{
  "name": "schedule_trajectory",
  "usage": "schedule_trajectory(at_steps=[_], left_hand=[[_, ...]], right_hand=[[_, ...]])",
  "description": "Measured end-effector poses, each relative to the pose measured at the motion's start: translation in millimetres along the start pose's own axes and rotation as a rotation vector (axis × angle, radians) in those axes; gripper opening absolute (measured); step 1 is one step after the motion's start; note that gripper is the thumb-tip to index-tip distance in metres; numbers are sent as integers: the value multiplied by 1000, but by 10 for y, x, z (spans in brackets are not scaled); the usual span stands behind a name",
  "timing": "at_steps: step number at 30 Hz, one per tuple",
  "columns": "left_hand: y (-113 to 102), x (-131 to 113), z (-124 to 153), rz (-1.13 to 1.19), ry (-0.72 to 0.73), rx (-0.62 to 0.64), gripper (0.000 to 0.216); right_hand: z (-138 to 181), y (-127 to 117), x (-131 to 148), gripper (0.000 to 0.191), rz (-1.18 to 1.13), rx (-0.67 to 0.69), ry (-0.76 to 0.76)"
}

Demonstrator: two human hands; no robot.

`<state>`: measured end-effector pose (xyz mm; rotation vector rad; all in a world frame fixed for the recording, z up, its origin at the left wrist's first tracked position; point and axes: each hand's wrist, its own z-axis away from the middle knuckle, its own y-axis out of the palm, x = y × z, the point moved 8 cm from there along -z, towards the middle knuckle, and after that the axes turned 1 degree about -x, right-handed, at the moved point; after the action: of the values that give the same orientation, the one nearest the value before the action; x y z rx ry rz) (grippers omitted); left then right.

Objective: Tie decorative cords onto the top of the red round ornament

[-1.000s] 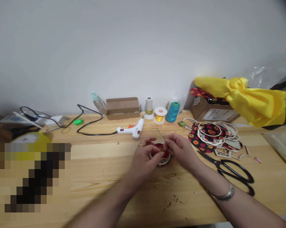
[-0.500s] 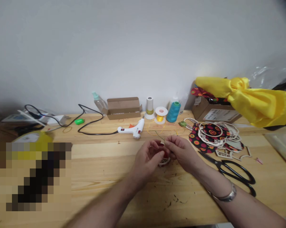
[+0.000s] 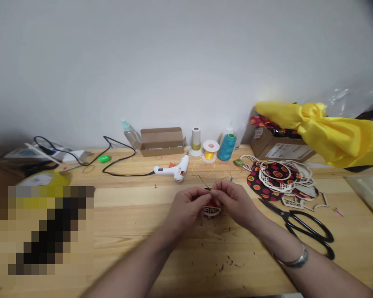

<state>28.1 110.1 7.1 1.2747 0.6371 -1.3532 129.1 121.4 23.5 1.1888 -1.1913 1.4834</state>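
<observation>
A small round ornament [image 3: 211, 210], red inside with a pale openwork frame, lies on the table beneath my fingers and is partly hidden by them. A thin olive-green cord [image 3: 202, 180] rises from between my fingertips. My left hand [image 3: 189, 203] pinches at the cord just above the ornament, thumb against forefinger. Close against it, my right hand [image 3: 233, 199] also pinches the cord. The exact place where the cord meets the ornament is covered by my fingers.
Black scissors [image 3: 295, 221] lie to the right, below a pile of patterned cut-out pieces [image 3: 279, 176]. Beyond my hands are a white glue gun [image 3: 174, 169], a yellow thread spool [image 3: 210, 151] and a teal thread cone [image 3: 226, 147]. A cardboard box [image 3: 162, 141] stands against the wall.
My left hand's fingers have closed from a loose curl into a pinch and met my right fingertips. More of the ornament's openwork frame now shows below them.
</observation>
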Motion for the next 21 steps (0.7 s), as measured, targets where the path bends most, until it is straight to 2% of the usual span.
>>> schedule_trajectory(at_steps=[11, 16, 21], left_hand=[[43, 93, -7, 220, -91, 71, 15], [29, 95, -10, 200, -92, 76, 15], [16, 89, -12, 174, -83, 69, 15]], right_hand=[[17, 38, -8, 17, -108, 24, 35], [41, 75, -37, 19, -216, 38, 104], [55, 78, -20, 21, -257, 36, 107]])
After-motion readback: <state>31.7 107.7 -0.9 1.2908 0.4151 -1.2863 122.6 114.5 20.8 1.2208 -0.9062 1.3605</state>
